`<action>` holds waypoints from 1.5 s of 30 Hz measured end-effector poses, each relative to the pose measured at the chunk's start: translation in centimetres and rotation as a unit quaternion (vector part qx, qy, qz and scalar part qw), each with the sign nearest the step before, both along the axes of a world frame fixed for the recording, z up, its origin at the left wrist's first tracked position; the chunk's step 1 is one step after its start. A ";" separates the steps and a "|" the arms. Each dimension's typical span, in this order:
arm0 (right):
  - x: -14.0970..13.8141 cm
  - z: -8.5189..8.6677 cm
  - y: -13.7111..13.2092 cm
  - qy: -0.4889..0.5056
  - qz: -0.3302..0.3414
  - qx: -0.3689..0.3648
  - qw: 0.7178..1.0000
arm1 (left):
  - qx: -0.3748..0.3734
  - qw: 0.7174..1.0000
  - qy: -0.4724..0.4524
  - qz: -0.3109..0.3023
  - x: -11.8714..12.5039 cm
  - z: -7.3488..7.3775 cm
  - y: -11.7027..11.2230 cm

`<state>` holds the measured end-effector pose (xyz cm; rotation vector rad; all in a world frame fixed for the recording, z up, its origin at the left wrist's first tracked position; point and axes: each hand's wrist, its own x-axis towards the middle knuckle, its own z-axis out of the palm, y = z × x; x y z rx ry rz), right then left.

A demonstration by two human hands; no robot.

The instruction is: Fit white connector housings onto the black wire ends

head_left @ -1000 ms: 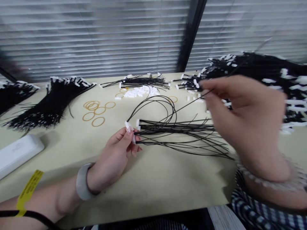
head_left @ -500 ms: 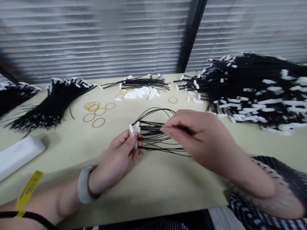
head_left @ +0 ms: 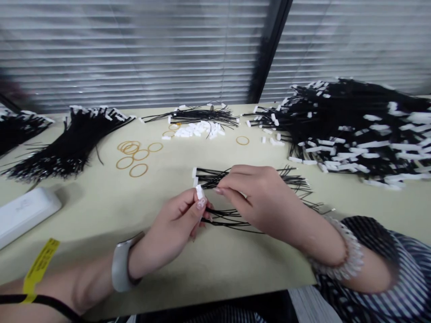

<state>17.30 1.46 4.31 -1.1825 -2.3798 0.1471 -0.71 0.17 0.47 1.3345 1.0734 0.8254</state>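
Note:
My left hand (head_left: 178, 220) pinches a small white connector (head_left: 200, 192) between thumb and fingertips. Black wires (head_left: 232, 224) run rightward from under its fingers and pass beneath my right hand. The fingers of my right hand (head_left: 259, 193) are pinched together a short way right of the connector; whatever they hold is too small or hidden to make out. Below and behind that hand lies a bunch of black wires (head_left: 212, 176) on the table, with white connectors (head_left: 194, 172) at its left end and loose ends (head_left: 299, 181) showing past the knuckles.
Yellow rubber bands (head_left: 138, 170) lie left of centre. Loose white connectors (head_left: 198, 129) are heaped farther back. A big pile of connector-ended black wires (head_left: 357, 121) covers the right side; another bundle (head_left: 77, 139) lies left. A white box-like device (head_left: 30, 211) sits at the left edge.
My right hand has moved left, closer to the connector, and the arching wires have gone from view. My left hand has shifted slightly right and down with the connector.

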 end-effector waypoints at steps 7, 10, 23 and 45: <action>0.1 0.1 0.0 -0.042 0.029 0.028 0.998 | 0.014 0.999 0.025 -0.015 -0.1 0.1 -0.2; 0.1 -0.1 0.0 -0.034 0.025 0.050 0.998 | 0.014 0.999 0.031 -0.018 -0.2 -0.1 -0.2; 0.7 -0.3 -0.3 -0.061 0.067 0.093 0.992 | -0.013 0.999 -0.027 -0.036 -0.3 -0.3 0.1; -0.4 -0.8 -0.5 -0.045 0.029 0.067 0.996 | 0.059 0.992 0.065 -0.093 -0.6 -0.3 -0.2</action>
